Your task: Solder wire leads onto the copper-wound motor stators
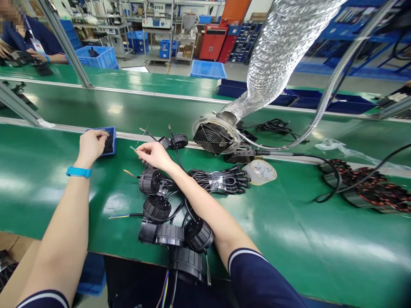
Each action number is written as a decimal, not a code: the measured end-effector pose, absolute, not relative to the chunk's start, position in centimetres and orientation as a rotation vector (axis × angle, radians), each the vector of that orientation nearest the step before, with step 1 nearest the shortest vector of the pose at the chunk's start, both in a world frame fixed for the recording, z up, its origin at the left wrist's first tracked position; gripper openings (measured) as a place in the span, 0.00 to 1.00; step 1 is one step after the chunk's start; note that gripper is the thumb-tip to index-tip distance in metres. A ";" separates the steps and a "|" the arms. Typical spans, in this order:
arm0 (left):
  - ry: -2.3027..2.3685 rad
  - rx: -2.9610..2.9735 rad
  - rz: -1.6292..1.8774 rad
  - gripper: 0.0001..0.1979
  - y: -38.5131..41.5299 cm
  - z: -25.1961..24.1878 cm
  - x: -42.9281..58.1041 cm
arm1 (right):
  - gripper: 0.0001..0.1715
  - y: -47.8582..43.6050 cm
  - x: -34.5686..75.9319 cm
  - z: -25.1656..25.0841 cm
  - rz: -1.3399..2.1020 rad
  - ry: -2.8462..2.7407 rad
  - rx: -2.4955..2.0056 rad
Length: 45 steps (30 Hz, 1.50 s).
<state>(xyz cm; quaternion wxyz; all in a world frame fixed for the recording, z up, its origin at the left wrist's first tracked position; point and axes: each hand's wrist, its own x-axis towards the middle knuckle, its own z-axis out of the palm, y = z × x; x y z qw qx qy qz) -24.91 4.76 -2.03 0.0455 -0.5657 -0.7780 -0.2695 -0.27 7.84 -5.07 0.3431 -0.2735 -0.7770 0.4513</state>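
My left hand (91,147) is over a small blue bin (114,141) of tiny black parts (108,144). Its thumb and fingers are pinched together at the parts, and what lies between them is hidden. My right hand (152,155) pinches the thin coloured wires (132,148) at a cable end, which point left toward the bin. Below my right forearm sit several round black ribbed housings (156,208) with black cables. Bare wire ends (130,173) stick out from them to the left. A taped bundle of black cable (218,182) lies right of that forearm.
A fume extraction fan (212,137) hangs from a silver duct (276,51). Near it stands a translucent round tub (261,171). Copper-wound stators (369,188) sit at the right on the green bench (298,239). A co-worker (35,38) handles parts at far left.
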 end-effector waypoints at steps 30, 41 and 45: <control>-2.305 -1.902 -1.672 0.17 3.9 -1.0 -23.9 | 0.08 7.7 -0.8 -4.7 1.334 -1.799 -0.793; -2.208 -2.489 -1.789 0.18 2.6 0.7 -19.3 | 0.09 7.9 -0.8 -5.0 1.360 -1.750 -0.778; -2.202 -2.479 -1.794 0.17 2.4 1.1 -19.4 | 0.09 7.9 -0.8 -5.0 1.372 -1.740 -0.783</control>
